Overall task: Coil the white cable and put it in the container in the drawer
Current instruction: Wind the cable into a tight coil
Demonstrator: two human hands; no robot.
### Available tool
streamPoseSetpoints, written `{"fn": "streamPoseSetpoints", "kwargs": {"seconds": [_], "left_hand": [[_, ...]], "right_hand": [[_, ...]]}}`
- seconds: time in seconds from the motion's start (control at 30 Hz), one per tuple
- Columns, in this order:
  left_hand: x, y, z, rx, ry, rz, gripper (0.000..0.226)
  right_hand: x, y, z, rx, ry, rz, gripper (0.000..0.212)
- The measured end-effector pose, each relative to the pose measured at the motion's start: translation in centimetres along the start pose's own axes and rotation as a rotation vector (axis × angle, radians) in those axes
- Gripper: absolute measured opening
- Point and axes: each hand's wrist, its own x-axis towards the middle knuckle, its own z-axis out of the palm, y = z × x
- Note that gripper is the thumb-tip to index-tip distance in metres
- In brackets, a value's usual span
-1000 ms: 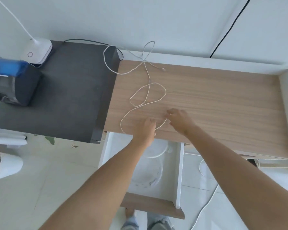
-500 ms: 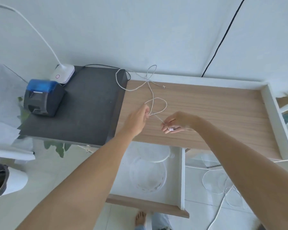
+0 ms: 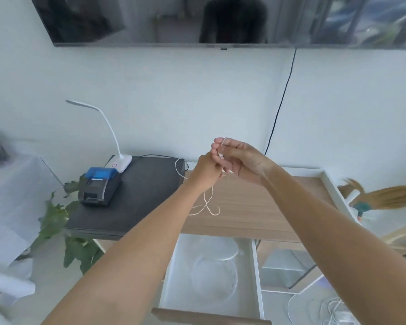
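No legible brand or writing on the blue-topped printer (image 3: pixel 100 186) or lamp base (image 3: pixel 120 162) at far left. Raised above the wooden table (image 3: pixel 256 207), both hands pressed together: right hand (image 3: pixel 240 160) curled, white cable (image 3: pixel 209 202) looped over its fingers (image 3: pixel 223 143); left hand (image 3: pixel 206 171) closed, pinching the same cable. Loose end trailing down onto the table. Below, near, open drawer (image 3: pixel 256 277) with clear round container (image 3: pixel 213 277).

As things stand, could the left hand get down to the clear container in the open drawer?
Probably yes. The drawer stands open below the desk edge, and nothing covers the container. The left hand is busy, though, pinching the white cable with the right hand above the desk.
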Motion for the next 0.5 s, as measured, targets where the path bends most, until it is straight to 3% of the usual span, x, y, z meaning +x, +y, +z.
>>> {"fn": "streamPoseSetpoints", "kwargs": {"seconds": [0.07, 0.13, 0.2, 0.27, 0.4, 0.5], "left_hand": [[-0.6, 1.5, -0.5, -0.026, -0.061, 0.038, 0.033], [-1.5, 3.1, -1.9, 0.002, -0.126, 0.075, 0.027], [-1.6, 4.3, -3.8, 0.091, -0.178, 0.112, 0.025], [-1.5, 5.6, -5.9, 0.167, -0.199, 0.145, 0.025], [-0.7, 8.2, -9.1, 0.240, -0.104, 0.249, 0.019], [-0.2, 9.5, -9.5, 0.262, -0.060, 0.337, 0.016]], "right_hand": [[-0.4, -1.2, 0.7, -0.104, 0.147, -0.176, 0.013], [-1.4, -2.4, 1.1, -0.446, 0.288, -0.289, 0.010], [-2.3, -3.8, 1.2, -0.736, 0.353, -0.331, 0.010], [-3.2, -4.7, 1.3, -0.873, 0.362, -0.308, 0.012], [-4.7, -4.8, 1.4, -0.848, 0.239, -0.220, 0.022], [-5.3, -5.0, 1.6, -0.648, 0.102, -0.131, 0.027]]}}
